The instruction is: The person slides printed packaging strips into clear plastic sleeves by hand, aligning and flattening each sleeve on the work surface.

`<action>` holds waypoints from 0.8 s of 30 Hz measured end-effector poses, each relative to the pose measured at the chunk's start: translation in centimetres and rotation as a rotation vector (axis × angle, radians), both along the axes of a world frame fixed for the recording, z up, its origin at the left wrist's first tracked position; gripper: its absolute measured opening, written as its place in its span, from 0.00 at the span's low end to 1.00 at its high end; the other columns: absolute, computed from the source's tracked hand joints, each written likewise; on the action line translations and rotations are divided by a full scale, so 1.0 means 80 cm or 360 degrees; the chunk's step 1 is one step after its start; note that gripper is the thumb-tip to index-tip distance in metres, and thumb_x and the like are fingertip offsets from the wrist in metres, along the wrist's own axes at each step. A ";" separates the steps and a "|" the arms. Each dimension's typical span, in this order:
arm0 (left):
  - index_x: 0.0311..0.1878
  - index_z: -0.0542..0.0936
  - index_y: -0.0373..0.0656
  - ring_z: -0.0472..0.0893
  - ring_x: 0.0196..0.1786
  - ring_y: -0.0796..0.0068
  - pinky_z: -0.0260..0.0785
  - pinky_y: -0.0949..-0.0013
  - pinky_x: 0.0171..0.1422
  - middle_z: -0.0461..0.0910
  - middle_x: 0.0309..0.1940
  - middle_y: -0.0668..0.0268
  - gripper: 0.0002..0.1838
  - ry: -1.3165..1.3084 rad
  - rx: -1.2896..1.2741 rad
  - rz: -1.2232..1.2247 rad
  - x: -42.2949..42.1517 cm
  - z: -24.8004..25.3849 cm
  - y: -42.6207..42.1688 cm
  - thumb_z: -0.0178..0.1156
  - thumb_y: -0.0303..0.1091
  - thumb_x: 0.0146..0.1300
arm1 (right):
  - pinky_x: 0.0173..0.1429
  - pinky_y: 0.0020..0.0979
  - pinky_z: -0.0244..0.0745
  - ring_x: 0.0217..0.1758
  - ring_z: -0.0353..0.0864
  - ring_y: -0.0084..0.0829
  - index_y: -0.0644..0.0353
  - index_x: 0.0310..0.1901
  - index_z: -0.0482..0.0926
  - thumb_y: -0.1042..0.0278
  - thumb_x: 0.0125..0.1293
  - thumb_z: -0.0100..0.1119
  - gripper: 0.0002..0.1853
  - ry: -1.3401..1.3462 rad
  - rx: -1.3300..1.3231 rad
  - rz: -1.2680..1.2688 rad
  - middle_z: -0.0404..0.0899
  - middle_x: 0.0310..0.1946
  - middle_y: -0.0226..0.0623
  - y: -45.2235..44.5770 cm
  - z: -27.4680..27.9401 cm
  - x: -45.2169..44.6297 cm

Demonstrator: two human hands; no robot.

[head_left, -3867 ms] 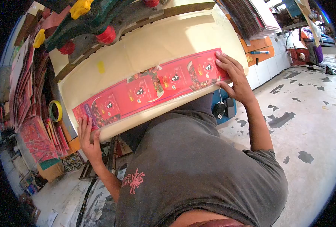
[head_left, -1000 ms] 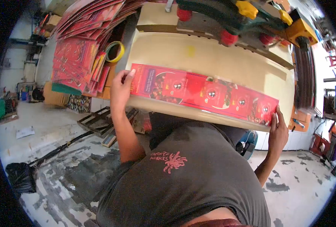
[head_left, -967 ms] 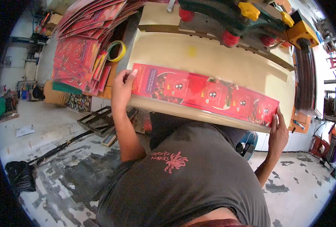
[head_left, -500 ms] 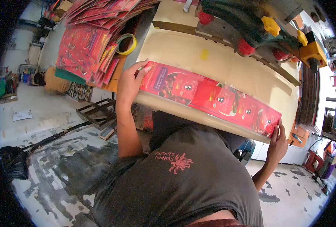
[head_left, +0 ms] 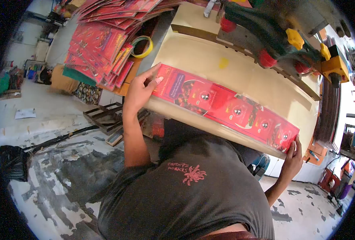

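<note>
A long red printed strip (head_left: 221,105) with food pictures and round logos lies along the near edge of a cream-coloured work surface (head_left: 197,44). My left hand (head_left: 139,90) pinches the strip's left end, with the thumb on top near its corner. At the strip's right end, my right hand (head_left: 292,159) grips the corner, its fingers pressed together at the edge. The strip slopes down to the right in view and looks flat.
Behind the surface stands a green and grey machine (head_left: 257,30) with red and yellow knobs. A yellow tape roll (head_left: 148,49) and a pile of red printed sheets (head_left: 95,44) are at the left. A black bag (head_left: 12,162) lies on the floor.
The view has turned, so the surface and strip appear farther right and more tilted. Both hands have stayed at the strip's ends.
</note>
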State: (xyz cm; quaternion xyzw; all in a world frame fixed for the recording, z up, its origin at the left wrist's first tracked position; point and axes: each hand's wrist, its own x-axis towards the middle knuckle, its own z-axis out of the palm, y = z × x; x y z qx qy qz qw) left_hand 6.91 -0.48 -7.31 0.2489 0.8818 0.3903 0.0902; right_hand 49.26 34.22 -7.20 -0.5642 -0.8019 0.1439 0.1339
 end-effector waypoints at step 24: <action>0.73 0.75 0.36 0.79 0.40 0.83 0.71 0.75 0.50 0.83 0.37 0.71 0.25 -0.0659 0.0424 -0.0047 0.015 -0.008 -0.036 0.64 0.35 0.77 | 0.34 0.37 0.66 0.27 0.68 0.28 0.45 0.70 0.81 0.48 0.82 0.54 0.23 -0.0129 -0.0161 -0.0022 0.75 0.24 0.37 0.001 0.023 -0.009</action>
